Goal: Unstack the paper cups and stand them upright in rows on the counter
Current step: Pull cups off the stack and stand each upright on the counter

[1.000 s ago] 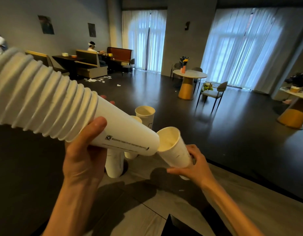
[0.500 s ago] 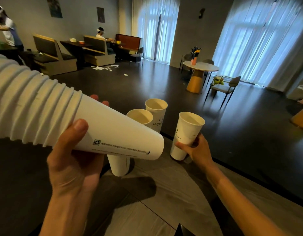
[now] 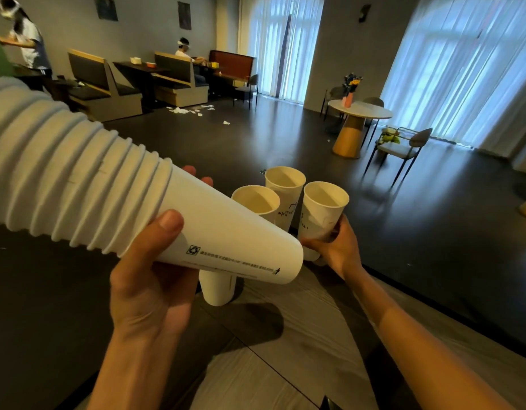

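Stack of cups lies tilted across our view, left hand wrapped round its end cup, hiding part of near cup. Right hand grips rightmost cup upright on table, beside far cup. Round café table and chair well beyond.

Left hand up, thumb over the top, fingers curled round underneath. Right hand stretched forward, fingers wrapped and gripping low.

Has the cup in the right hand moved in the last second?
Yes. The cup was tilted in the air, apart from the two standing cups; now the right hand holds it upright close beside them at the counter.
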The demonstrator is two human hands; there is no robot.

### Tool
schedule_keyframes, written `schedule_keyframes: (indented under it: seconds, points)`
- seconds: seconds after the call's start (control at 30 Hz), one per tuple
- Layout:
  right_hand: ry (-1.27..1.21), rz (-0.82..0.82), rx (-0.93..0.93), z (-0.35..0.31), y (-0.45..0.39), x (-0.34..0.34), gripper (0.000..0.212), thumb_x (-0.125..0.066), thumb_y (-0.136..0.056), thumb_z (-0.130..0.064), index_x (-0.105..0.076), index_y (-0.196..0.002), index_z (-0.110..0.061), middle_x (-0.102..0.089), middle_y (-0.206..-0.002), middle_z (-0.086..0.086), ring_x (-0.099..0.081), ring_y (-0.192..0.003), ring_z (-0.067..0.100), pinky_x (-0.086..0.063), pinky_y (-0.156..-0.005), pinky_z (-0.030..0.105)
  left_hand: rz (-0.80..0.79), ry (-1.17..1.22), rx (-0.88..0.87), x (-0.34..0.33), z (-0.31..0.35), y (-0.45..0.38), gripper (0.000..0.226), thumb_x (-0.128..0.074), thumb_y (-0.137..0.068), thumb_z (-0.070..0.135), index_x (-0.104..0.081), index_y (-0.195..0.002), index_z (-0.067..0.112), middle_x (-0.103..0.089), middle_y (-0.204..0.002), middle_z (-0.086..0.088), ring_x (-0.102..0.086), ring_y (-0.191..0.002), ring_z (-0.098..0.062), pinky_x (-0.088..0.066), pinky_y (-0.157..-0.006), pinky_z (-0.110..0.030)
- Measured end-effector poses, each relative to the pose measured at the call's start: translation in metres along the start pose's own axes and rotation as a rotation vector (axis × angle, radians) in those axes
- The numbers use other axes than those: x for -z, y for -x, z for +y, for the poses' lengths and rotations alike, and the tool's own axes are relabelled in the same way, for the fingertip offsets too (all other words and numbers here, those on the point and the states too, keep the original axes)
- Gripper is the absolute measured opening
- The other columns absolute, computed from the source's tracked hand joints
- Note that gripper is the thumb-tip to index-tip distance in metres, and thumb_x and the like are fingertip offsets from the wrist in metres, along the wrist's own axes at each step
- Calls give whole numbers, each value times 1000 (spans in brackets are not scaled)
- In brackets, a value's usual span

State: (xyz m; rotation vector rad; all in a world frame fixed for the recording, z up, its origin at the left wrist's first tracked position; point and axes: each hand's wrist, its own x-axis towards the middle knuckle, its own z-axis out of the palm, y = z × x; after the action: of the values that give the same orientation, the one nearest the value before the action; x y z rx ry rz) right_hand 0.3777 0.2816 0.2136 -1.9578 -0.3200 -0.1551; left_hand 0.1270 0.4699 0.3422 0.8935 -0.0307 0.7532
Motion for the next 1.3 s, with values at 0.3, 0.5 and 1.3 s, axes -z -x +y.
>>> schedule_keyframes:
  seconds: [0.3,0.5,1.3]
  points:
    - [-7,-124,-162,8,5,3,102,-91,-61,-16,-32,-145,-17,-46,-143,6,-45,-131,25,-43,-102,40,-35,52,-2,0,-5,1,72,-91,-47,44,-71,-114,29,-72,-113,-1,-65,-118,-27,-56,-91,-44]
    - [143,-130,-155,8,53,39,63,-85,-67,-23,-54,-121,-11,-63,-105,1,-65,-101,22,-57,-77,23,-46,112,96,-2,-5,6,77,-95,-36,52,-74,-108,33,-72,-118,-4,-66,-117,-28,-57,-89,-49]
    - [289,-550,31,-99,145,70,76,-91,-52,-49,-54,-118,-52,-49,-127,-26,-43,-124,1,-41,-110,42,-39,-101,125,-24,17,43,95,-96,-26,45,-68,-115,32,-72,-117,-1,-68,-111,-20,-55,-89,-46]
